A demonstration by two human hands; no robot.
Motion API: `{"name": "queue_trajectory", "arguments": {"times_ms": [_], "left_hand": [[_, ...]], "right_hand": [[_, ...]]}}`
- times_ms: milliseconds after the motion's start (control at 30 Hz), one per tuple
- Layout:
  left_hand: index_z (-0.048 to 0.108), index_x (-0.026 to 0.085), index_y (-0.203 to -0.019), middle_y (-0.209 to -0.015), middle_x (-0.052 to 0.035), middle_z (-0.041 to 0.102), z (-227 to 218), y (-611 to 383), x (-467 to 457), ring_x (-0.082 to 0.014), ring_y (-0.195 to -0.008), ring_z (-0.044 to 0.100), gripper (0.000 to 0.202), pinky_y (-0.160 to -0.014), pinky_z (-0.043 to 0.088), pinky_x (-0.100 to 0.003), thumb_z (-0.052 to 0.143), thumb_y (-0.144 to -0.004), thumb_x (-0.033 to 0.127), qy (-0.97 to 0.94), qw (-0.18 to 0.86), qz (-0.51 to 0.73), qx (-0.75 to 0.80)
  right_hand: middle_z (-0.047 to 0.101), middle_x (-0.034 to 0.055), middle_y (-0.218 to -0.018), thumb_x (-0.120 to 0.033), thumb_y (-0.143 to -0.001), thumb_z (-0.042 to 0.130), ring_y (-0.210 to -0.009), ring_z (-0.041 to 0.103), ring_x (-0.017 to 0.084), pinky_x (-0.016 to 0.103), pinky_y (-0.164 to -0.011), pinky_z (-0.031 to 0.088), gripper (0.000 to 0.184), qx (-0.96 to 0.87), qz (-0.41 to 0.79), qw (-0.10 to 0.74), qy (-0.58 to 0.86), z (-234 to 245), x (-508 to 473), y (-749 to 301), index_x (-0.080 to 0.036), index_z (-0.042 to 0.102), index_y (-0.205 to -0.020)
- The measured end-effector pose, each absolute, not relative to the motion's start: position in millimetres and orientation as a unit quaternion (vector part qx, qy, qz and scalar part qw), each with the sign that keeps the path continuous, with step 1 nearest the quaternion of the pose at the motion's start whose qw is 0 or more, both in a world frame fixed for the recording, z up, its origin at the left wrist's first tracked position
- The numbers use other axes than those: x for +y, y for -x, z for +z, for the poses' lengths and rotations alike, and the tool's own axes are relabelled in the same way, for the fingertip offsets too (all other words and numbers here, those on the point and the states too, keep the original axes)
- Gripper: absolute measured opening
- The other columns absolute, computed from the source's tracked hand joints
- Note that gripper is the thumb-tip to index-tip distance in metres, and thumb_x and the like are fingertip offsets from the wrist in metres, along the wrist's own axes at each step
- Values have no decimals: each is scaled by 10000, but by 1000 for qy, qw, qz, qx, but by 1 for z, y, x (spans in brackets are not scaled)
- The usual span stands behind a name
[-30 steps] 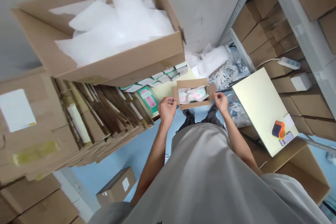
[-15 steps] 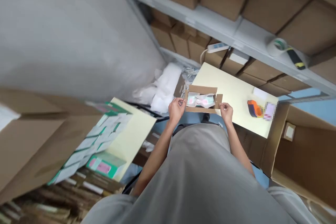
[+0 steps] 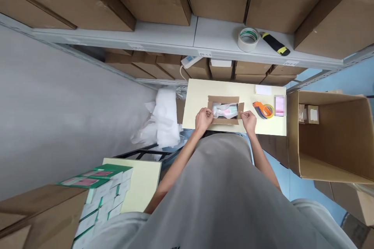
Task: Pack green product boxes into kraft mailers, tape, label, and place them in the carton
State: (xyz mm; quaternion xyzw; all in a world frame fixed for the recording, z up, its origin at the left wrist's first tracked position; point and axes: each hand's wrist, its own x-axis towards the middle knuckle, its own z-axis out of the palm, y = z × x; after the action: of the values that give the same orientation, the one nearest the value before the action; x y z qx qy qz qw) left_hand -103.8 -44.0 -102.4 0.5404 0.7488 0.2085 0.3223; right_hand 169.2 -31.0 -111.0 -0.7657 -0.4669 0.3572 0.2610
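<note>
A small open cardboard box [image 3: 223, 100] rests on a pale yellow table [image 3: 198, 97]. Inside lies a pink and teal item in clear wrap [image 3: 225, 110]. My left hand [image 3: 203, 119] pinches the box's left side flap. My right hand [image 3: 249, 120] pinches the right side flap. Both hands have their fingers closed on the cardboard.
An orange tape dispenser [image 3: 263, 109] and a pink phone [image 3: 279, 105] lie right of the box. A large open carton [image 3: 330, 136] stands at the right. Shelves above hold a tape roll [image 3: 248, 39], a black and yellow knife [image 3: 275, 43] and brown cartons. White foam sheets [image 3: 163, 120] and stacked green boxes [image 3: 102, 190] sit at the left.
The view has swung from the left table and foam carton round to the right table under the shelves. Both hands carried the small box there and still grip its flaps.
</note>
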Motion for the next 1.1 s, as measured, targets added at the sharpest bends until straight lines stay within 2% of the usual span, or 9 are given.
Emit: {"name": "queue_trajectory", "arguments": {"times_ms": [167,333,433,600,700,833,900,1000,1100], "left_hand": [[748,215,-1185,-1260,-145,793,-106,111,-60,-346,-1267,727,259,-1139,583,-479,811,-985,366,-614,321,180,698],[736,237,-1397,-1534,-132,727,-109,135,-69,-384,-1520,593,663,-1321,480,-548,1004,-807,380,-681,383,154,605],[751,249,-1405,-1567,-124,721,-113,142,-69,-375,-1526,605,631,-1332,474,-553,985,-835,382,-669,404,159,604],[755,249,-1393,-1431,-122,787,-121,138,-57,-333,-1339,744,440,-1197,584,-480,833,-992,412,-612,423,183,643],[611,213,-1601,-1533,-182,706,-126,134,-42,-339,-1233,788,610,-1107,627,-480,766,-1022,326,-581,369,187,701],[272,214,-1821,-1763,-254,452,-130,131,-16,-427,-1466,666,1058,-1148,612,-517,816,-914,201,-621,304,186,698],[399,228,-1765,-1769,-225,447,-129,130,-8,-430,-1546,593,982,-1222,574,-526,822,-882,162,-656,296,187,669],[698,231,-1469,-1700,-175,531,-126,129,-10,-408,-1537,587,565,-1261,550,-520,791,-915,174,-670,296,185,655],[706,228,-1439,-1651,-156,578,-124,126,-22,-365,-1496,620,469,-1240,562,-476,732,-972,201,-648,307,217,663]], "right_hand": [[868,113,-1030,-694,-974,683,-939,781,306,458,-951,624,474,-551,405,249,686,-116,-44,-158,-235,792,-1014],[792,144,-1455,-639,-860,913,-1348,688,398,592,-1186,573,556,-691,390,176,582,-120,-52,-165,-237,841,-1237],[766,145,-1497,-573,-886,928,-1393,661,404,613,-1228,555,534,-732,380,159,542,-120,-50,-172,-251,835,-1302],[820,152,-1271,-602,-1028,760,-1244,713,379,589,-1145,597,416,-712,374,170,569,-126,-36,-173,-253,828,-1243],[774,203,-1291,-548,-1039,702,-1272,689,405,608,-1127,600,440,-666,330,170,647,-134,-24,-167,-198,793,-1290],[573,265,-1631,-451,-966,737,-1494,574,436,644,-1199,563,820,-641,288,194,685,-137,-5,-162,-151,507,-1694],[530,235,-1701,-377,-955,724,-1554,539,412,636,-1264,522,877,-667,296,199,655,-134,3,-163,-188,427,-1758],[583,178,-1688,-317,-943,724,-1541,560,389,608,-1305,496,686,-707,306,186,610,-129,7,-168,-233,625,-1616],[690,180,-1566,-356,-957,733,-1446,633,380,594,-1247,549,576,-695,318,202,613,-128,2,-174,-223,700,-1516]]}}
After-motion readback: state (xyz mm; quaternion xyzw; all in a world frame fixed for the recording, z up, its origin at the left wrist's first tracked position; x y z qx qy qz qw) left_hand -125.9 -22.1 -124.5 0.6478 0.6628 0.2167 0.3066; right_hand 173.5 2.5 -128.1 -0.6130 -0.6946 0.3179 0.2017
